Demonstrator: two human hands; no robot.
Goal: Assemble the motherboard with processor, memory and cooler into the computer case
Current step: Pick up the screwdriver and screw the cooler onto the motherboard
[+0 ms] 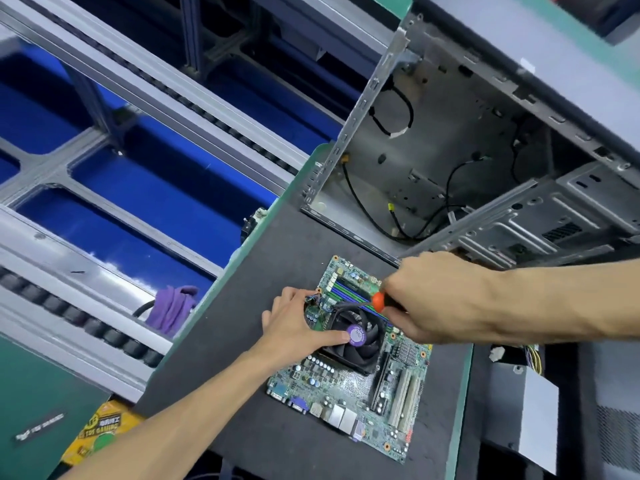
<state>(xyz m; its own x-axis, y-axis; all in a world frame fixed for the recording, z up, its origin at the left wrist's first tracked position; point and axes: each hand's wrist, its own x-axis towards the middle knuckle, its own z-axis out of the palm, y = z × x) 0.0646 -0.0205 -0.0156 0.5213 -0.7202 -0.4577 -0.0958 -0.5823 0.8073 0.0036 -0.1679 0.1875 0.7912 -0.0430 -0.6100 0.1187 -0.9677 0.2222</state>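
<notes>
A green motherboard (349, 386) lies flat on the dark mat (277, 271). A black cooler fan (360, 337) with a purple round label sits on it, and memory sticks (349, 291) stand in slots beyond the fan. My left hand (298, 327) rests on the fan's left side, thumb on the label. My right hand (422, 296) grips a screwdriver with an orange handle (378, 301) at the fan's far right corner. The open grey computer case (450, 140) lies behind the board, with loose black cables inside.
A grey power supply (523, 410) with a cable bundle sits to the right of the mat. Blue bins (145, 209) in an aluminium rack lie on the left. A purple cloth (173, 306) hangs by the rack, and a yellow box (100, 434) lies at the lower left.
</notes>
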